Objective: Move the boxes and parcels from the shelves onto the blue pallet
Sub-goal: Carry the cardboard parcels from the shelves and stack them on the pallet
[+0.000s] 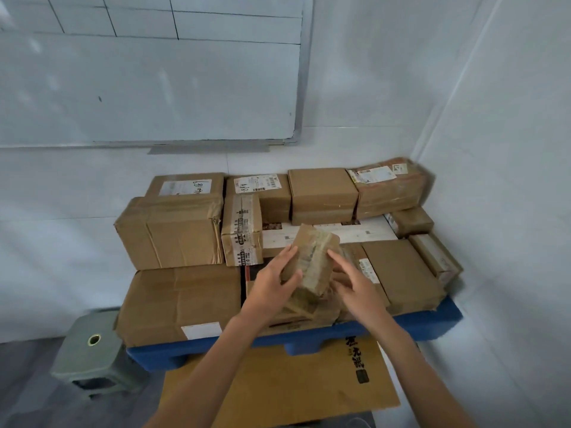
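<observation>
Already the blue pallet [432, 322] is stacked with boxes, and the left hand [275, 282] grips a small parcel [312, 257] above them, right hand [355, 282] seemingly loose beside it; shelves unseen.

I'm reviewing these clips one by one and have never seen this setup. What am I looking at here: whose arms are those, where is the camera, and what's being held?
There is no machine: a person wears a wide-angle camera on the head, looking forward and down, so both bare arms reach in from below. The left hand grips a small taped cardboard parcel, tilted above the stack; the right hand is open with its fingers against the parcel's other side. Below sits the blue pallet, already stacked with brown boxes, among them a large box at front left. A flat cardboard sheet lies in front, a green stool stands to the left, and a whiteboard hangs behind.
</observation>
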